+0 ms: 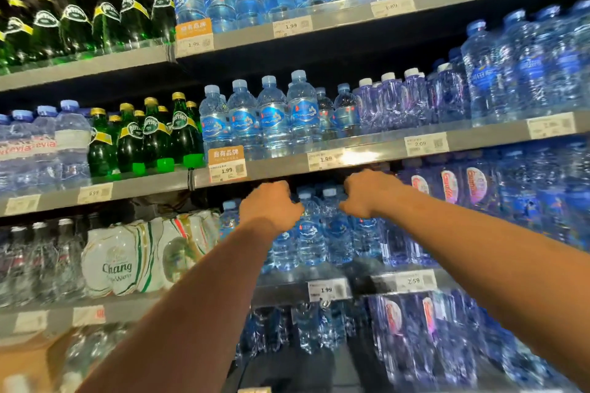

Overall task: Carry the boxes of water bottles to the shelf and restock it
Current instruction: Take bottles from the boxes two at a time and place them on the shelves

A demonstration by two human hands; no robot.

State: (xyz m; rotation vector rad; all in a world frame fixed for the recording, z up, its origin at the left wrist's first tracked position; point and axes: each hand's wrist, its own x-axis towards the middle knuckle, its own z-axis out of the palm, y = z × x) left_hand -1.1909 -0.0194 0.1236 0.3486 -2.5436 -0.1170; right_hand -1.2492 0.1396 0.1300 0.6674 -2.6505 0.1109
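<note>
Both my hands reach under the upper shelf board (281,167), in among the blue-label water bottles (311,233). My left hand (271,206) is just left of one light-blue cap, and my right hand (367,195) is just right of the next cap. I see only the backs of the hands. The fingers curl away from me, so I cannot tell if they grasp a bottle neck or are only clenched. The boxes are not in view. The bottles stand in rows on the shelf (287,294), above the 1.99 price tag (327,290).

To do this step well, I think I should move the bottles straight back, upright, with labels to the front. I should also keep my knuckles low, because the upper board is close over them.

Chang water packs (127,262) lie to the left and pink-label bottles (447,185) stand to the right. Both hem the row in. Green Perrier bottles (159,134) stand one shelf up, on the left.
</note>
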